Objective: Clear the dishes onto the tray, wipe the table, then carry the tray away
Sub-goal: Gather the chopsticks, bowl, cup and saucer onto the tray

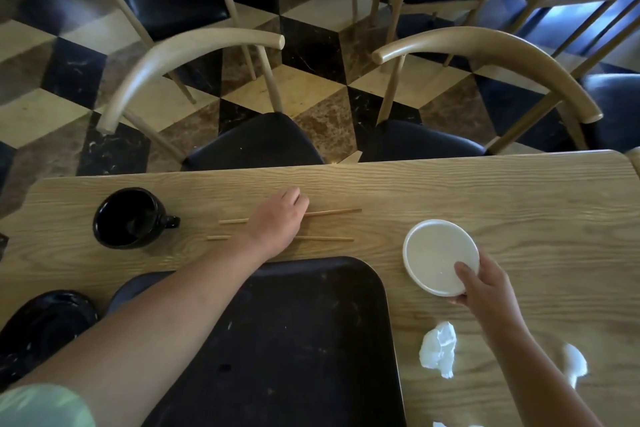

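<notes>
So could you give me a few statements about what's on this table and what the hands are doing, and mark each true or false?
1. The right hand grips the white dish at its near edge. True.
2. The black cup already stands on the tray. False: it stands on the table, left of the chopsticks.
3. The left hand lies over the two chopsticks. True.
4. The tray is loaded with dishes. False: nothing shows on it; only the left forearm crosses above.
5. Crumpled white tissue lies on the table right of the tray. True.
</notes>
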The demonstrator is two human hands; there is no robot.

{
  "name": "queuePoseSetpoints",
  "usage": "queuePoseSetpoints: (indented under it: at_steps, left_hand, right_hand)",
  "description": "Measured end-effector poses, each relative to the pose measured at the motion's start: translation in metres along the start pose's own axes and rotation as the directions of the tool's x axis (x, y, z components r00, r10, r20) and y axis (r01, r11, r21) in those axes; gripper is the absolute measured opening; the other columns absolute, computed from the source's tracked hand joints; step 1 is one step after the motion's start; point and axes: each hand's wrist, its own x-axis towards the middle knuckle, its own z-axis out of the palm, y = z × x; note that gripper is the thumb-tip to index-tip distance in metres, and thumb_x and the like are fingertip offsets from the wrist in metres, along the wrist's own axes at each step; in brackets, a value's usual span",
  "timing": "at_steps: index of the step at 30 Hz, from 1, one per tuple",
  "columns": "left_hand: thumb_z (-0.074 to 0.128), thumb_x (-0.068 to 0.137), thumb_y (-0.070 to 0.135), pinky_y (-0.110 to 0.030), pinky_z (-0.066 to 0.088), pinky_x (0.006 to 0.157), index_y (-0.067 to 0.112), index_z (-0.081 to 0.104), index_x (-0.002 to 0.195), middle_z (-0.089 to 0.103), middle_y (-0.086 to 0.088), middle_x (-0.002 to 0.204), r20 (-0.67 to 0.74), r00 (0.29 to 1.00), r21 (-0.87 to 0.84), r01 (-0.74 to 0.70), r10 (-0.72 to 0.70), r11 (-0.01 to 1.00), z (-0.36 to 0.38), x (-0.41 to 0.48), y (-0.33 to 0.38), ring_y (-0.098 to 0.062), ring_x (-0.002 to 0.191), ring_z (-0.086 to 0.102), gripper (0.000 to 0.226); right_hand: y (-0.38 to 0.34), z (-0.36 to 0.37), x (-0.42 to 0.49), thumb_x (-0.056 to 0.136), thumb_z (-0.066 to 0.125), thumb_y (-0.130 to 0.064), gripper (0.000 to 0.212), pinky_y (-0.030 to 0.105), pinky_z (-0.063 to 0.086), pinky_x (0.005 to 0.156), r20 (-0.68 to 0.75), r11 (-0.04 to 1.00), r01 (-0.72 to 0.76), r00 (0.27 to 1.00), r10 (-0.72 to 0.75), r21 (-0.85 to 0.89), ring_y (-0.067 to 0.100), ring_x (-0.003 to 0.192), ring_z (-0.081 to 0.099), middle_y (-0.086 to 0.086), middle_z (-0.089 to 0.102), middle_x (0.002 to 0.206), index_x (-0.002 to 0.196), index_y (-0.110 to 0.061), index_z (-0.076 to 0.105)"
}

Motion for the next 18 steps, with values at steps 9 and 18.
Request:
queuePoseSetpoints:
  at_steps: [9,18]
  left_hand:
    - [0.061,0.084,0.003,-0.028,0.050,0.058,0.010,0.063,0.098,0.056,-0.004,0.087,-0.026,1.000,-0.014,-0.013,0.013,1.000,0.001,-0.002,0.000,-0.012,0.071,0.043,0.016]
    - [0.064,0.083,0.006,-0.029,0.052,0.066,0.010,0.060,0.110,0.059,-0.007,0.098,0.050,0.998,0.055,-0.044,0.041,0.998,-0.007,-0.004,0.001,-0.018,0.082,0.055,0.027]
  right_hand:
    - [-0.025,0.000,-0.016,0.081,0.069,-0.048,0.070,0.040,0.042,0.084,0.021,0.864,0.191,0.979,-0.204,-0.467,0.021,0.111,0.049,0.007,0.046,0.135,0.139,-0.029,0.035]
    - [-0.059,0.017,-0.016,0.070,0.065,-0.068,0.106,0.059,0.044,0.098,0.227,0.585,0.317,0.948,-0.223,-0.747,0.035,0.137,0.032,0.008,0.024,0.151,0.152,-0.031,0.009]
